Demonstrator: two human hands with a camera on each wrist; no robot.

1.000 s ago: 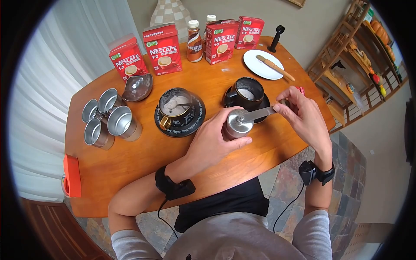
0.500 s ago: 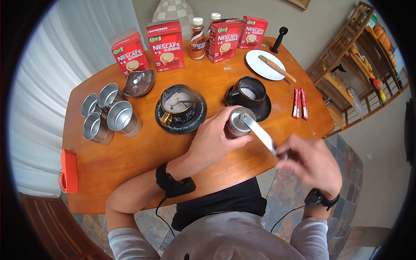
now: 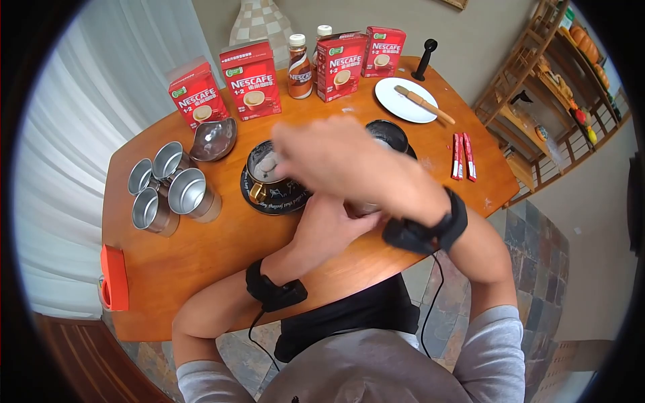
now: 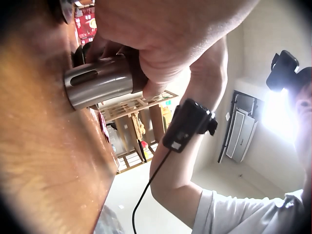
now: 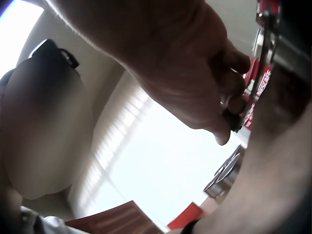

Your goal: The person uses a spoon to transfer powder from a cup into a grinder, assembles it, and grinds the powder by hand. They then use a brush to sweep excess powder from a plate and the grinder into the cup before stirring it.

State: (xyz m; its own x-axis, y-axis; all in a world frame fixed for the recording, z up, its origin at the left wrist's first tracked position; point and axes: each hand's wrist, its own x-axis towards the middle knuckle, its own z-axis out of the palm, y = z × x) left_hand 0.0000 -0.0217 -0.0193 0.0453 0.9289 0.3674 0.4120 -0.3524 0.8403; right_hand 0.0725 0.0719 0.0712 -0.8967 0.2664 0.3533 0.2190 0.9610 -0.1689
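In the left wrist view, a steel hand grinder (image 4: 102,82) stands on the wooden table, the left hand (image 4: 170,39) wrapped round its upper part. From the head view, the left hand (image 3: 326,232) is partly covered by the right hand (image 3: 342,161), which reaches across above the grinder (image 3: 363,207) and is blurred. In the right wrist view, the right hand (image 5: 195,83) pinches the dark knob (image 5: 232,119) of the metal crank. A black cup with pale powder (image 3: 266,168) sits on a black saucer just left of the hands; another black cup (image 3: 388,136) is partly hidden behind the right hand.
Several steel cups (image 3: 191,191) and a dark bowl (image 3: 214,140) stand at the left. Red boxes (image 3: 254,84) and bottles (image 3: 299,70) line the back. At the right lie a white plate (image 3: 393,104) with a brush (image 3: 423,103) and red sachets (image 3: 457,158); an orange object (image 3: 115,279) is at the left edge.
The right hand has swung the crank round from the right side to the left, over the grinder, with the forearm now across the left hand. The left hand still grips the grinder.
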